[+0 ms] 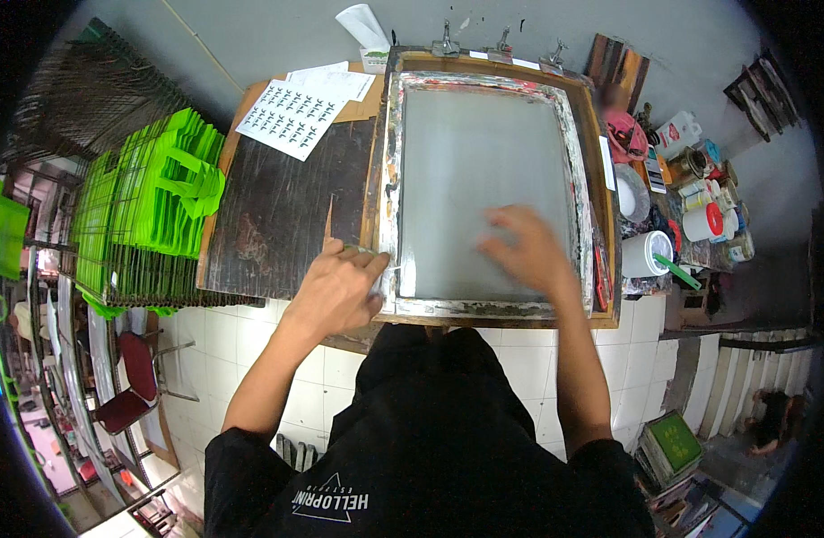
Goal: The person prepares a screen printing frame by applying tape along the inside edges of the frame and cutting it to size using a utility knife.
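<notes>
A silk-screen frame [569, 161] with paint-stained edges lies in front of me, its grey mesh [483, 152] stretched flat inside. My left hand [335, 287] is at the frame's lower left edge, fingers curled and closed. A small pale bit shows by its fingertips, but what they grip is hidden. Over the lower right part of the mesh hovers my right hand [530, 251], blurred by motion. Its thumb and fingers look apart, and nothing shows in them. Whether it touches the mesh I cannot tell.
Metal clamps [501, 45] line the board's far edge. On the dark tabletop [295, 206] lie printed sheets [291, 117]. A wire rack [143, 260] with bright green pieces [174, 170] stands left. At right are a white tub [643, 255] with a green-handled tool and several containers [699, 220].
</notes>
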Demonstrator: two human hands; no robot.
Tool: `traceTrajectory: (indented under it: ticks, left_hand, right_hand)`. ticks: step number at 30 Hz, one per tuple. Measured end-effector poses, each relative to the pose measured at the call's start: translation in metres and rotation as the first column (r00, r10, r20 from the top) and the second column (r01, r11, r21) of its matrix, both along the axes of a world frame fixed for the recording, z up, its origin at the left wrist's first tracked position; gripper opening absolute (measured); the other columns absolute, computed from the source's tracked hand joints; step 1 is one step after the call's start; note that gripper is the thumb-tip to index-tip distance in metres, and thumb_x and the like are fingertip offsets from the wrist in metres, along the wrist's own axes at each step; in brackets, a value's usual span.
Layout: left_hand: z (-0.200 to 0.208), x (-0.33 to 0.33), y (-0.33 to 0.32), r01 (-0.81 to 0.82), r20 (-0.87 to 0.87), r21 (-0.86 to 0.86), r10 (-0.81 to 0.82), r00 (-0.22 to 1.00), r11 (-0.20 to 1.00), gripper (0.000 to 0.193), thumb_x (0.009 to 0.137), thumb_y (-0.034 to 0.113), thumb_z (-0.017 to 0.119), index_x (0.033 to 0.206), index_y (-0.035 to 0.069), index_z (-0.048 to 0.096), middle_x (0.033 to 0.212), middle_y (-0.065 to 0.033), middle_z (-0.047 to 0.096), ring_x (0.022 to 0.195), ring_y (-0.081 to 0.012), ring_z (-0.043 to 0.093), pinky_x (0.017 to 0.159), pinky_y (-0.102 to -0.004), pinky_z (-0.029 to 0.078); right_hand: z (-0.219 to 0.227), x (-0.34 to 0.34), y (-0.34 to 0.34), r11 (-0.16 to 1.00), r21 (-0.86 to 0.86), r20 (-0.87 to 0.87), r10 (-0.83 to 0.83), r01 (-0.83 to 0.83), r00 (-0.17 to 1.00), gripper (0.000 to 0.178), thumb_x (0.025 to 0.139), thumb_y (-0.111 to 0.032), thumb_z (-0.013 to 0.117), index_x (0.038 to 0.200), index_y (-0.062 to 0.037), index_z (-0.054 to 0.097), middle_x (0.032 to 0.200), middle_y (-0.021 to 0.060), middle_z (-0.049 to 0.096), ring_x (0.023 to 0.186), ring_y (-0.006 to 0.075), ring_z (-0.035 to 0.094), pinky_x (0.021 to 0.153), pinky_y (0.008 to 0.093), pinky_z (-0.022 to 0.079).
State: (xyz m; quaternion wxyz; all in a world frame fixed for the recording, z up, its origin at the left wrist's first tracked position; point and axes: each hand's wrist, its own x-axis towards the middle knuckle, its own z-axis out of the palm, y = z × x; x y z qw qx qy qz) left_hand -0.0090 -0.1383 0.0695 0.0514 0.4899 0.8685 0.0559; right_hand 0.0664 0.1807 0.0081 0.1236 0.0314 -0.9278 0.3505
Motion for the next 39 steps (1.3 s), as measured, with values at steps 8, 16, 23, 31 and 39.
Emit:
traceTrajectory:
  ticks: [8, 16, 23, 31, 39]
  left_hand:
    - [0.006, -0.003, -0.007, -0.024, 0.074, 0.03, 0.021, 0.997, 0.999, 0.055, 0.078, 0.027, 0.077, 0.126, 0.003, 0.067, 0.099, -0.0168, 0.074, 0.096, -0.0317, 0.07, 0.094, -0.0432, 0.049]
    - [-0.001, 0.009, 0.065, -0.02, 0.065, 0.357, -0.003, 0.998, 0.934, 0.062, 0.082, 0.024, 0.078, 0.136, 0.001, 0.059, 0.099, -0.0181, 0.072, 0.094, -0.0324, 0.069, 0.09, -0.0418, 0.048]
    - [-0.069, 0.006, 0.125, 0.188, -0.293, 0.254, -0.11, 0.95, 0.949, 0.061, 0.087, 0.017, 0.073, 0.141, -0.004, 0.053, 0.093, -0.011, 0.066, 0.089, -0.0249, 0.06, 0.08, -0.0382, 0.044]
    - [-0.058, 0.018, 0.115, 0.086, 0.032, 0.28, -0.099, 0.995, 0.956, 0.062, 0.091, 0.019, 0.068, 0.146, -0.003, 0.049, 0.101, -0.0135, 0.067, 0.095, -0.0296, 0.061, 0.09, -0.0416, 0.042]
    - [0.028, 0.041, 0.078, -0.001, 0.297, 0.734, -0.32, 0.9, 0.679, 0.062, 0.082, 0.03, 0.083, 0.13, -0.003, 0.063, 0.123, -0.0188, 0.068, 0.105, -0.0352, 0.063, 0.097, -0.0445, 0.044]
  right_hand:
    - [0.027, -0.045, -0.038, 0.85, -0.314, 0.564, 0.525, -0.422, 0.638, 0.023, 0.085, -0.026, 0.081, 0.091, -0.0044, 0.075, 0.078, 0.007, 0.071, 0.077, 0.0176, 0.065, 0.073, 0.033, 0.051]
    - [0.115, 0.05, 0.03, 0.478, -0.796, -0.109, 0.491, -0.371, 0.864, 0.021, 0.07, 0.005, 0.084, 0.086, -0.0007, 0.073, 0.085, 0.009, 0.072, 0.082, 0.0211, 0.067, 0.076, 0.0335, 0.051]
    - [0.134, 0.104, 0.033, 0.689, -0.688, -0.148, 0.174, -0.228, 0.973, 0.026, 0.066, 0.01, 0.085, 0.087, 0.0018, 0.073, 0.087, 0.0134, 0.072, 0.082, 0.0234, 0.067, 0.074, 0.0339, 0.05]
    - [0.136, 0.104, 0.006, 0.85, -0.51, -0.138, 0.07, -0.132, 0.988, 0.023, 0.073, 0.004, 0.086, 0.092, -0.0029, 0.075, 0.086, 0.0088, 0.073, 0.08, 0.0232, 0.069, 0.072, 0.0349, 0.051]
    - [0.127, 0.078, -0.024, 0.976, -0.094, -0.135, 0.184, -0.197, 0.974, 0.016, 0.089, -0.012, 0.074, 0.103, -0.0074, 0.068, 0.094, 0.0089, 0.067, 0.091, 0.0303, 0.066, 0.087, 0.044, 0.05]
